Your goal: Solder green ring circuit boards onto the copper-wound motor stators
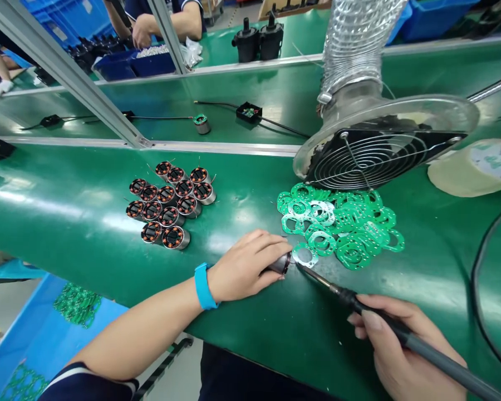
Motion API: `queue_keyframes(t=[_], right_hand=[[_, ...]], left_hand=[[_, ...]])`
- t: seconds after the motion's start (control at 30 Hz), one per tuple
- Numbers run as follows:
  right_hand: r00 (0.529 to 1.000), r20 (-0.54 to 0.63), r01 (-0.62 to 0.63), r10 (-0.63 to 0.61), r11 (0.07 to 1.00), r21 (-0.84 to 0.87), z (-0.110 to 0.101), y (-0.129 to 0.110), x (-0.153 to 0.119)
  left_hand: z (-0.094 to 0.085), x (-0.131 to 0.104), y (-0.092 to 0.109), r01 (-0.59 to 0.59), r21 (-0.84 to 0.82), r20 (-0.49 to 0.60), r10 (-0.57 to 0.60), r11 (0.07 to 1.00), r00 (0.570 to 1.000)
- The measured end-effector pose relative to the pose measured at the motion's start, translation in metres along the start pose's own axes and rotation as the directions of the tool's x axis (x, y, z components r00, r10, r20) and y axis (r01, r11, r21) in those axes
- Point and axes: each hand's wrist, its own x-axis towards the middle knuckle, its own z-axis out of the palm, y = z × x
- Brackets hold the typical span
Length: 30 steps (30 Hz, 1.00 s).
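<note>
My left hand [250,262], with a blue band on its wrist, is closed around a motor stator [280,263] lying on its side on the green bench. In my right hand [401,340] is a soldering iron [354,303], its tip beside the stator's wound end; whether they touch I cannot tell. Just past the tip lies a single ring-shaped circuit board [305,255], at the near edge of a heap of green ring boards [350,223]. Left of my hands stand several more stators [167,195] with copper windings facing up.
A fume extractor [367,159] with a foil duct hangs low over the heap. A tape roll [476,167] and a black cable [480,278] are at right. Beyond the metal rail [225,147] runs a belt carrying wired parts. Across it, a co-worker's hand [144,30] is over blue bins.
</note>
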Motion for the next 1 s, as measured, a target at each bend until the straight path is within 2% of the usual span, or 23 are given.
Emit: queue_keyframes(t=[0.1, 0.2, 0.47, 0.63, 0.77, 0.9, 1.0], right_hand=[[0.999, 0.034, 0.001, 0.000, 1.000, -0.020, 0.002, 0.001, -0.001], [1.000, -0.005, -0.022, 0.022, 1.000, -0.020, 0.002, 0.000, -0.002], [1.000, -0.018, 0.001, -0.002, 0.999, -0.034, 0.002, -0.002, -0.004], [0.990, 0.037, 0.136, -0.134, 0.990, -0.044, -0.001, 0.002, -0.001], [0.978, 0.047, 0.208, -0.203, 0.966, -0.153, 0.001, -0.003, -0.004], [0.918, 0.095, 0.395, -0.384, 0.897, -0.199, 0.007, -0.007, -0.009], [0.898, 0.125, 0.439, -0.421, 0.869, -0.229, 0.005, -0.003, -0.010]], left_hand=[[-0.001, 0.000, 0.001, 0.024, 0.017, 0.023, -0.024, 1.000, 0.999], [-0.001, 0.001, 0.003, 0.049, 0.036, 0.048, -0.050, 0.998, 0.998], [0.000, -0.001, 0.003, 0.035, 0.069, -0.002, -0.035, 0.997, 0.999], [0.000, -0.001, 0.005, 0.031, 0.087, -0.036, -0.028, 0.996, 0.999], [0.001, -0.001, 0.006, 0.020, 0.104, -0.075, -0.012, 0.994, 0.997], [0.001, 0.000, 0.005, 0.021, 0.100, -0.082, -0.013, 0.995, 0.997], [0.001, 0.000, 0.005, 0.023, 0.095, -0.083, -0.015, 0.995, 0.996]])
